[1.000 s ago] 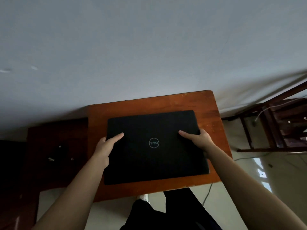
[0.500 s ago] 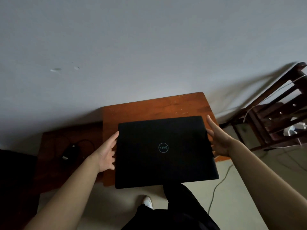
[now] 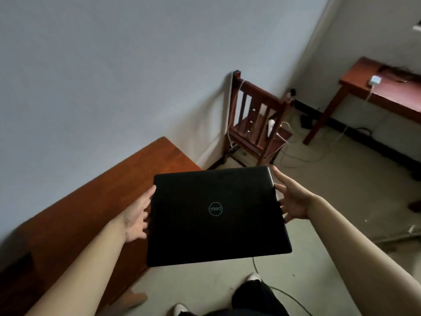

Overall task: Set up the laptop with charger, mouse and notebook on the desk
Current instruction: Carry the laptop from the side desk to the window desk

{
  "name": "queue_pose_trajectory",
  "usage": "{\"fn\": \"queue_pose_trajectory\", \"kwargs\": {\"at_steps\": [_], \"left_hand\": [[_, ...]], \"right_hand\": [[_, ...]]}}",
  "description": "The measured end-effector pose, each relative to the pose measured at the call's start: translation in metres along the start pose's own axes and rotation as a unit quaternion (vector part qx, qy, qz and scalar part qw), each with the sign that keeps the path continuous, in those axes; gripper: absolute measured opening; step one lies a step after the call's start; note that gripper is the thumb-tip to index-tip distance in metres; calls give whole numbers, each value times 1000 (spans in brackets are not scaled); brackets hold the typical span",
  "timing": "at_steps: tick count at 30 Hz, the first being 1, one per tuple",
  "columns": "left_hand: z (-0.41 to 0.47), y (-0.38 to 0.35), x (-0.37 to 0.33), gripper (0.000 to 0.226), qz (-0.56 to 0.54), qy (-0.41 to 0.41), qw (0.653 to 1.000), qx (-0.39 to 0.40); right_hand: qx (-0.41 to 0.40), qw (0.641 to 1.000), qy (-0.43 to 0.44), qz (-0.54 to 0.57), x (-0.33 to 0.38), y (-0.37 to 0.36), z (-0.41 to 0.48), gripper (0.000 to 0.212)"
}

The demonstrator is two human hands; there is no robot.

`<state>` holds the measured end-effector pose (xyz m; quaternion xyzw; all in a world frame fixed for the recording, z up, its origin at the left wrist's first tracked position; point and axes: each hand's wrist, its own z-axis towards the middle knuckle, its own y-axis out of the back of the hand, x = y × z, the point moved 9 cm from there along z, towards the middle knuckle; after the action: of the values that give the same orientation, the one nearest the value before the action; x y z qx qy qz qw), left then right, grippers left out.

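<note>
Carrying the laptop [image 3: 218, 215], lid shut

Both hands, left [image 3: 136, 216] and right [image 3: 293, 201], clamp its side edges, fingers spread. It's off the counter [image 3: 91, 201] at 9 o'clock; next I'd guess it lands on the far desk [image 3: 387, 96] at 2 o'clock.

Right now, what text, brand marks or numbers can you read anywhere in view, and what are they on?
"DELL": ringed logo in the middle of the closed black laptop lid, upside down from this view.
White adapter on the far red table: any marking too small to read.
Nothing else readable; the wall, wooden chair and near desk carry no visible text.
</note>
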<state>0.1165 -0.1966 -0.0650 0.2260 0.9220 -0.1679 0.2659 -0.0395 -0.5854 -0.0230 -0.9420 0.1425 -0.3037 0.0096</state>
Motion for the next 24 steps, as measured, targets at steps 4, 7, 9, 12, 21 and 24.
{"fn": "queue_pose_trajectory", "kwargs": {"at_steps": [4,7,9,12,21,24], "left_hand": [[38,-94,-46,118,67,-10,998,13],[74,-183,-80,109,111,-3,993,31],[97,-245,-97,109,128,9,991,42],[129,-341,-123,94,157,16,986,47],[203,-548,-185,86,208,18,970,127],[229,-598,-211,81,250,6,961,115]], "right_hand": [[-38,996,19,82,-20,97,-23,116],[-64,988,29,141,-41,181,-44,115],[-85,981,36,172,-53,238,-57,116],[-117,974,47,190,-64,323,-83,123],[-193,946,45,256,-64,509,-121,119],[-225,932,53,278,-56,550,-113,102]]}}
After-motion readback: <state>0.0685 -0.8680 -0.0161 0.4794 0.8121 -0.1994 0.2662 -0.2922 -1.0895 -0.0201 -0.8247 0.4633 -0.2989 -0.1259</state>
